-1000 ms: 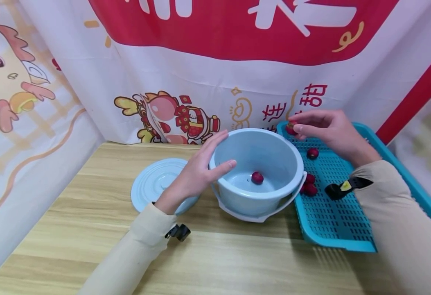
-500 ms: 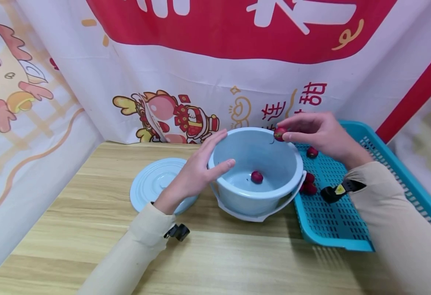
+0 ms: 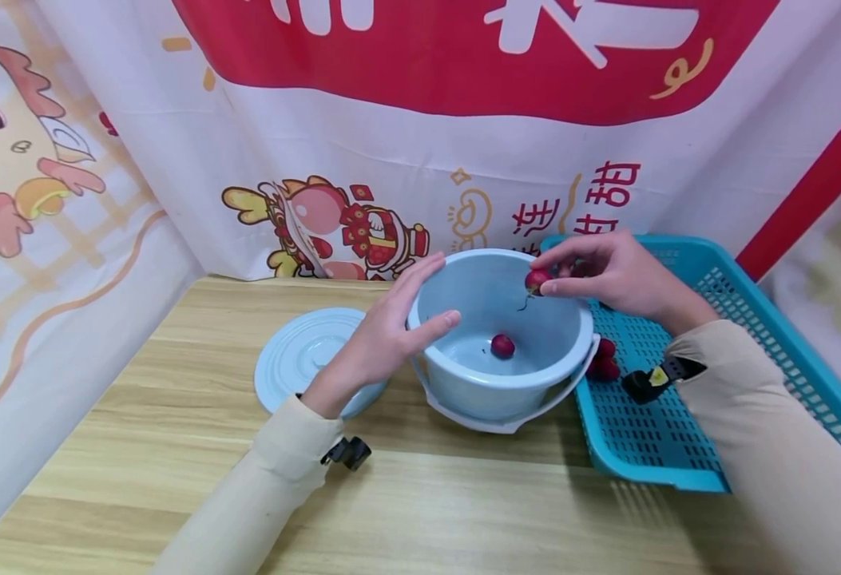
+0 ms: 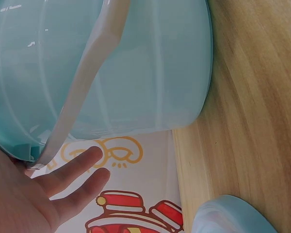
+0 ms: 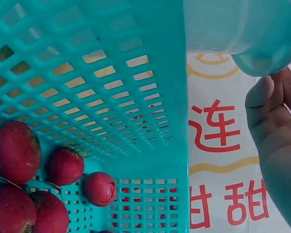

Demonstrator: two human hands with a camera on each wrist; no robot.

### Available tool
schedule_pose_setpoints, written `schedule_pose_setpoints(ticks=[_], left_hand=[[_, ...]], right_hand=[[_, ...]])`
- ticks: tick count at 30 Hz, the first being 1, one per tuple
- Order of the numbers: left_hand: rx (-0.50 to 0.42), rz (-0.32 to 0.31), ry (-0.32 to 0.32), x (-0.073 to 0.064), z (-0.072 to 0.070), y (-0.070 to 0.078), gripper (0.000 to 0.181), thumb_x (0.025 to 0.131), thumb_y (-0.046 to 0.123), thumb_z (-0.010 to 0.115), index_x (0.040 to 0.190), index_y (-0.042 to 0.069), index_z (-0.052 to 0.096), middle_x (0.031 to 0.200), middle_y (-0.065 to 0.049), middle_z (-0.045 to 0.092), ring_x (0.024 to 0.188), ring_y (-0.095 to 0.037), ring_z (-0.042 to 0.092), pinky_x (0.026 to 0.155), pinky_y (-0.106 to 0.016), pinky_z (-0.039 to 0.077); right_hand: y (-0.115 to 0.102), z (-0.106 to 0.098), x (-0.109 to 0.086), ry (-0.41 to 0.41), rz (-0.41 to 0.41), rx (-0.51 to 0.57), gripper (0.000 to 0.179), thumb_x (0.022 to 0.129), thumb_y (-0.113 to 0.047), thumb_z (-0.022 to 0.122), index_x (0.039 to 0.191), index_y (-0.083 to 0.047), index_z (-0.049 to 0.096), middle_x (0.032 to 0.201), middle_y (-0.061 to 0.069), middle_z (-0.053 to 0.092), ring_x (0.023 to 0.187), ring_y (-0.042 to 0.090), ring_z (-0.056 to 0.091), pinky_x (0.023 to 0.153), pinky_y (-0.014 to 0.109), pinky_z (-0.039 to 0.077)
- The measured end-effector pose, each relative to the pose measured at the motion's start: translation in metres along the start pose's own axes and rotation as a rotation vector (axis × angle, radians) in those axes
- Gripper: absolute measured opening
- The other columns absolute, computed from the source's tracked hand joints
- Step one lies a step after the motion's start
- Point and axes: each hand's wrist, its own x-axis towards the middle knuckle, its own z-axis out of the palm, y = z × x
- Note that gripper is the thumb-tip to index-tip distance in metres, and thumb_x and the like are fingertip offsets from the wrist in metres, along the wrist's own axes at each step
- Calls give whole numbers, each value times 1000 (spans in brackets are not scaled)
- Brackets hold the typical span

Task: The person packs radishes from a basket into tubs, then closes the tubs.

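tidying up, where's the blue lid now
In the head view, the lid lies on the table left of the bucket, partly hidden by the left hand.

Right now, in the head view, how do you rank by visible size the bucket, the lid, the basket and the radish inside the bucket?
Teal basket
Blue bucket
Blue lid
Red radish inside

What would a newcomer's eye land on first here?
Probably the light-blue bucket at centre, one red radish lying on its bottom. Then the right hand, pinching another radish over the bucket, while the left hand rests on its left side. To the right, more radishes stand out in the teal basket.
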Motion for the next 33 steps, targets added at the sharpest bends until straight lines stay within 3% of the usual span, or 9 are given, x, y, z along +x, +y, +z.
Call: schedule_pose_setpoints(ticks=[5, 10, 17, 33], left_hand=[[-4, -1, 0, -1, 0, 1, 85, 97, 64, 58, 169, 29, 29, 177, 18, 20, 163, -25, 29, 121, -69, 37], [4, -7, -1, 0, 0, 2, 83, 97, 66, 58, 168, 35, 28, 176, 19, 20, 162, -24, 30, 121, -68, 38], [12, -3, 2, 0, 0, 1, 82, 97, 67, 58, 168, 38, 28, 176, 20, 20, 162, -22, 29, 122, -67, 37], [0, -4, 5, 0, 1, 2, 84, 97, 65, 59, 168, 33, 29, 176, 18, 20, 163, -23, 29, 123, -66, 37]], right_hand=[[-1, 0, -1, 9, 16, -45, 39, 91, -20, 85, 128, -19, 77, 111, 1, 81, 89, 25, 72, 68, 29, 61], [-1, 0, 0, 9, 2, -66, 39, 89, -19, 87, 127, -20, 78, 111, 3, 80, 87, 27, 69, 66, 29, 60], [0, 0, 0, 9, -1, -70, 36, 90, -20, 86, 126, -20, 79, 122, 3, 77, 95, 26, 69, 70, 29, 62], [2, -2, -1, 23, 19, -47, 38, 91, -23, 85, 128, -20, 77, 125, 3, 76, 107, 23, 68, 78, 29, 65]])
